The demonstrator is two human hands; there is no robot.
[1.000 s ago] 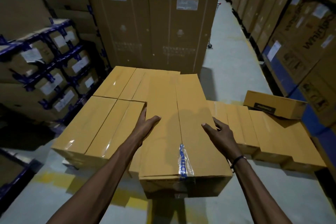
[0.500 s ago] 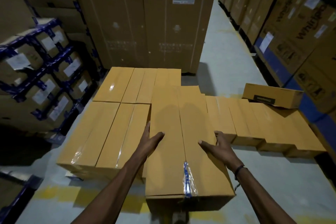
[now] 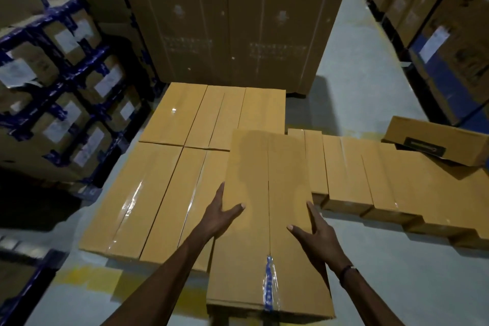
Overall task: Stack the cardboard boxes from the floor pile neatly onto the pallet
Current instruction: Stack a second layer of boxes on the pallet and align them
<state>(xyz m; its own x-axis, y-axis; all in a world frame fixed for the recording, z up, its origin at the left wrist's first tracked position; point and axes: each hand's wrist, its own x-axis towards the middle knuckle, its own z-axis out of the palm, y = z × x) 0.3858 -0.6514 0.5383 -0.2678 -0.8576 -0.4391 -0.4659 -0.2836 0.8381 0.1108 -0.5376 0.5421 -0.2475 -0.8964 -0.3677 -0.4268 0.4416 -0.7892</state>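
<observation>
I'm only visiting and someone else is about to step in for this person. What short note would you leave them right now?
Left hand and right hand: each grips a long side of the carried box, thumbs on top.
The carried box is held over the right side of the pallet stack, not yet set down.
Done: one layer of long boxes sits on the stack in two rows.
Left: lower this box squarely beside them, then fetch the floor row on the right, including the tilted box lying on it.
</observation>
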